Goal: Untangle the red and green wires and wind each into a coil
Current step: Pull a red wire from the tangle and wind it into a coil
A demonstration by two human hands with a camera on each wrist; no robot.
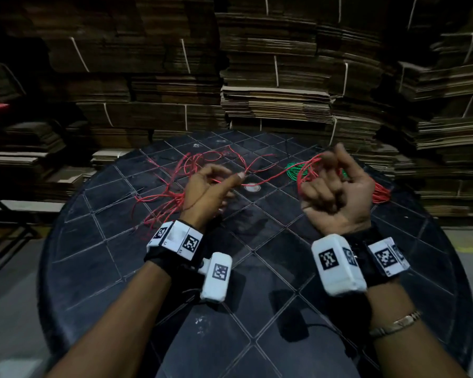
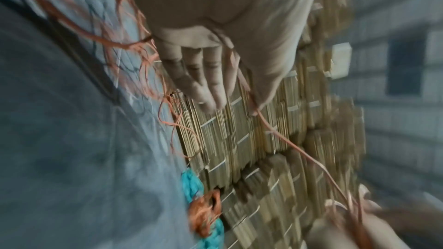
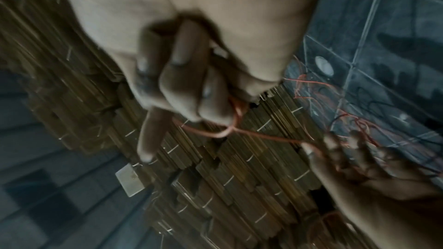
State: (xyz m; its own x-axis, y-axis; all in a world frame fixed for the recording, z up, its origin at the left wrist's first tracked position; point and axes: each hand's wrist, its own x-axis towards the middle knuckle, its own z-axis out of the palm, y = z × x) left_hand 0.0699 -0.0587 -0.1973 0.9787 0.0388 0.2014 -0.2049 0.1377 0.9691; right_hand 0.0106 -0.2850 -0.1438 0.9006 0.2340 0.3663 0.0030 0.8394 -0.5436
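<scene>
Loose red wire (image 1: 172, 186) sprawls over the far left of the round black table (image 1: 137, 263). My left hand (image 1: 236, 177) pinches one strand of it between thumb and finger, seen close up as the red wire (image 2: 282, 137). That strand sags across to my right hand (image 1: 331, 175), held palm up. Its curled fingers (image 3: 210, 97) grip several wound loops of red wire (image 1: 309, 167), and the index finger (image 3: 148, 135) points out straight. A green wire coil (image 1: 294, 170) lies on the table just behind those loops.
A second red bundle (image 1: 381, 193) lies near the table's right edge, beyond my right hand. Tall stacks of tied flat cardboard (image 1: 279, 77) wall off the far side. Grey floor shows to the left and right of the table.
</scene>
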